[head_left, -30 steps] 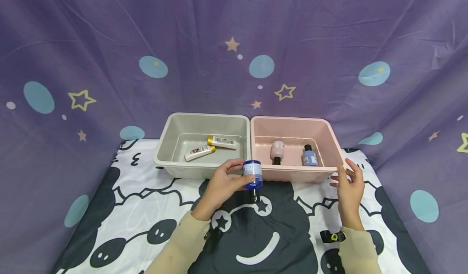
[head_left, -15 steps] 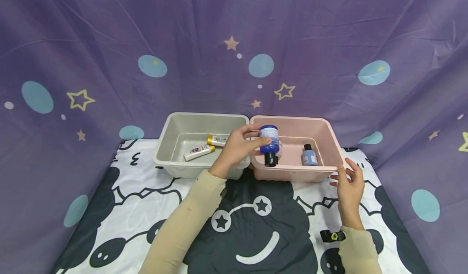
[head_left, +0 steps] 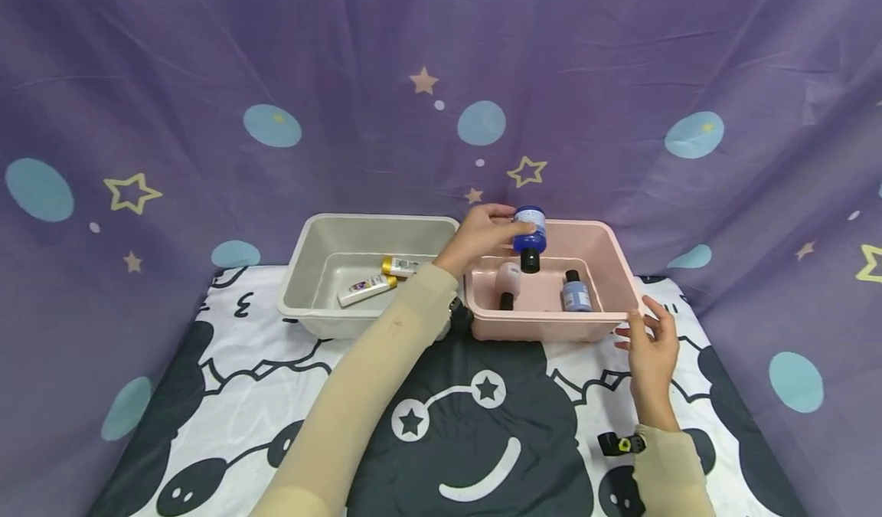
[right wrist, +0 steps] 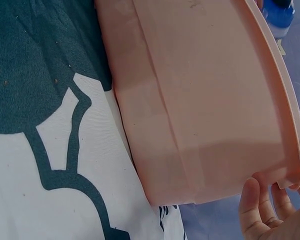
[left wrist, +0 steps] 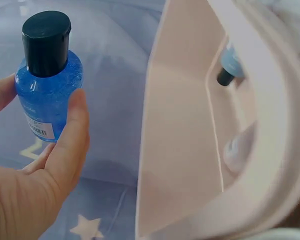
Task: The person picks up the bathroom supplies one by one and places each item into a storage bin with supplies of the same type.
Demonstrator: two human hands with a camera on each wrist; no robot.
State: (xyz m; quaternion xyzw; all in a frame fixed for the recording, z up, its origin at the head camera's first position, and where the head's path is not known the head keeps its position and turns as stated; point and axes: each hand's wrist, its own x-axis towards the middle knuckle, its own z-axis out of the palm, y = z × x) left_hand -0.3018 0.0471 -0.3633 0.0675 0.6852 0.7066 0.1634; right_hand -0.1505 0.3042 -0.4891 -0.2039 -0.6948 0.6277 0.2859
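My left hand (head_left: 482,233) holds a clear blue bottle (head_left: 530,233) with its black cap pointing toward me. Thumb and fingers grip it from both sides, with a barcode label showing in the left wrist view. In the head view the bottle overlaps the back rim of the pink bin (head_left: 537,328). Inside that bin lie a pale pink bottle (head_left: 507,278) and a light blue bottle (head_left: 576,295), both black-capped. At the bin's front right corner, my right hand (head_left: 653,360) holds the rim between thumb and fingers.
Left of the pink bin stands a grey bin (head_left: 344,314), holding two white tubes with yellow caps, one tube (head_left: 365,290) nearer the front. A purple patterned curtain (head_left: 344,80) hangs close behind. The black-and-white cloth (head_left: 510,410) covers the surface in front.
My left hand has carried the blue bottle up, away from me and rightward, from in front of the bins to above the pink bin. My right hand stays at the corner.
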